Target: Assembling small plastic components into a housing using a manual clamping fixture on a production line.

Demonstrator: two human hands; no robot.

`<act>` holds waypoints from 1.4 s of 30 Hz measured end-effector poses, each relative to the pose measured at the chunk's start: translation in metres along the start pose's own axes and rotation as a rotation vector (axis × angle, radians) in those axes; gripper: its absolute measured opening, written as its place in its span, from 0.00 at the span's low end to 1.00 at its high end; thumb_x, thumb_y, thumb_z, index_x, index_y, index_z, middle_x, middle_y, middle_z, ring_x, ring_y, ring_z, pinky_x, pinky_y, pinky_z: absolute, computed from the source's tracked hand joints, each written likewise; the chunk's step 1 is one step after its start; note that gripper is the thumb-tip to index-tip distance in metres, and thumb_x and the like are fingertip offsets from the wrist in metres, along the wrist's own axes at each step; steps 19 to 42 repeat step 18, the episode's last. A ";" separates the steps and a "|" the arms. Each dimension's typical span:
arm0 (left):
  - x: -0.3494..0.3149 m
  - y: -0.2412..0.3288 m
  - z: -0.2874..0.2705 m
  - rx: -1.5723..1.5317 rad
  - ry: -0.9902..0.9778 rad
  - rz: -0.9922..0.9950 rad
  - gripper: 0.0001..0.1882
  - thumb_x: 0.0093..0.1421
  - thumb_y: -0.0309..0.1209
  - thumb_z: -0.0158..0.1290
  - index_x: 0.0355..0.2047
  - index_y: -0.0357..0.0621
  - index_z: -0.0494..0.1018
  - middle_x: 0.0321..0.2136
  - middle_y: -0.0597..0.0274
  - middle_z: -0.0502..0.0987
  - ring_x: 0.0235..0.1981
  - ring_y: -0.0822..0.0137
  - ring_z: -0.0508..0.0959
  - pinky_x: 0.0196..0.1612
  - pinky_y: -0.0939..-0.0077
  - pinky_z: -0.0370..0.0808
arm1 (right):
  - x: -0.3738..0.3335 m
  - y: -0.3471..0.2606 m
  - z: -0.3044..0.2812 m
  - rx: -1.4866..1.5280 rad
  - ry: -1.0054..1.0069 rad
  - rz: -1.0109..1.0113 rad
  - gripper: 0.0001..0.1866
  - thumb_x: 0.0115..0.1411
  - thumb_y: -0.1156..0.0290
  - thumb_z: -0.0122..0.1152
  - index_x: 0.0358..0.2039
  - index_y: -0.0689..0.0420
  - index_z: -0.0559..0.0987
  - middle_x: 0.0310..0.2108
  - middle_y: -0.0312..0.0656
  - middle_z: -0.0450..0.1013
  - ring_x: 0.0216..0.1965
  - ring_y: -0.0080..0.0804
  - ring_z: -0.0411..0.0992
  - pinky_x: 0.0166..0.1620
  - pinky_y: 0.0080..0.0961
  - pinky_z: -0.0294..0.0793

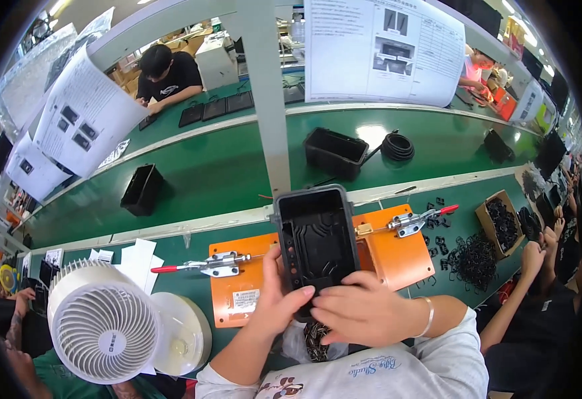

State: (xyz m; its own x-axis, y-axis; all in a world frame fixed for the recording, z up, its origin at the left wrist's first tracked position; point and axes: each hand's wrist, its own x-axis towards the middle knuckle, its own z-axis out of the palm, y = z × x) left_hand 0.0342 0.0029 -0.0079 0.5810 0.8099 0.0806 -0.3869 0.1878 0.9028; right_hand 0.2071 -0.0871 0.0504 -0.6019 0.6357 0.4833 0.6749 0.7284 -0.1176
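A deep, open black plastic housing (317,229) is tilted toward me above an orange fixture plate (407,256). My left hand (276,306) grips its left side, with the thumb lying over the near end. Across the near right corner lies my right hand (371,309), its fingers bent against the housing; what its fingertips touch inside is partly hidden. Red-handled toggle clamps sit on the plate, one at the left (221,265) and one at the right (410,223). Below my hands a clear bag holds small metal screws (316,342).
A white fan (108,332) stands near left, beside paper sheets (138,263). At right are a heap of black rings (474,263) and a cardboard box (482,213) of black parts. Beyond lies a green conveyor (224,166) with black housings and a cable coil (397,146). Co-workers sit around.
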 end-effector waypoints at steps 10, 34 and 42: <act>0.001 0.023 -0.025 -0.177 -0.280 -0.067 0.34 0.52 0.26 0.52 0.60 0.32 0.57 0.56 0.50 0.65 0.57 0.62 0.67 0.60 0.68 0.60 | -0.012 0.034 -0.017 -0.146 0.254 0.331 0.29 0.43 0.84 0.58 0.49 0.53 0.75 0.59 0.53 0.61 0.59 0.47 0.62 0.58 0.38 0.60; -0.009 -0.029 0.012 0.202 0.053 0.496 0.40 0.60 0.33 0.50 0.65 0.38 0.40 0.63 0.52 0.49 0.66 0.57 0.45 0.66 0.57 0.44 | -0.028 0.015 0.027 0.774 0.434 0.757 0.38 0.51 0.62 0.66 0.61 0.59 0.61 0.58 0.45 0.63 0.56 0.39 0.66 0.56 0.32 0.65; -0.009 -0.029 0.012 0.202 0.053 0.496 0.40 0.60 0.33 0.50 0.65 0.38 0.40 0.63 0.52 0.49 0.66 0.57 0.45 0.66 0.57 0.44 | -0.028 0.015 0.027 0.774 0.434 0.757 0.38 0.51 0.62 0.66 0.61 0.59 0.61 0.58 0.45 0.63 0.56 0.39 0.66 0.56 0.32 0.65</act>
